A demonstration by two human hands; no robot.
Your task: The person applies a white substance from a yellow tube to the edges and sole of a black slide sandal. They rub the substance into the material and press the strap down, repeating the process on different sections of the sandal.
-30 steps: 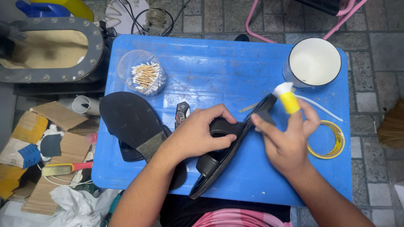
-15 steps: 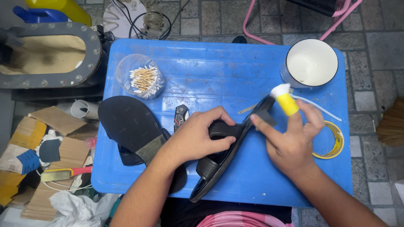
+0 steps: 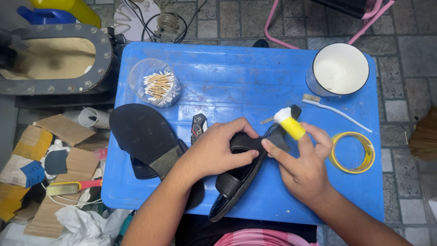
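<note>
My left hand point(image 3: 218, 152) is closed over the strap of a black sandal point(image 3: 241, 177), which lies slantwise on the blue table point(image 3: 236, 77), its heel end near the front edge and its toe pointing toward the middle. My right hand point(image 3: 302, 171) holds a small yellow tube point(image 3: 291, 126) with a white tip between thumb and fingers, the tip right at the toe end of the sandal, while my forefinger presses on the strap.

A second black sandal point(image 3: 145, 136) lies sole up at the left edge of the table, partly hanging over it. A clear tub of cotton swabs point(image 3: 154, 84) stands near the back left corner, and a white cup point(image 3: 339, 68) near the back right corner. A white toothbrush point(image 3: 334, 109) lies just in front of the cup, and a roll of yellow tape point(image 3: 353, 152) lies by the right edge. A small black cutter point(image 3: 198, 127) lies just behind my left hand.
</note>
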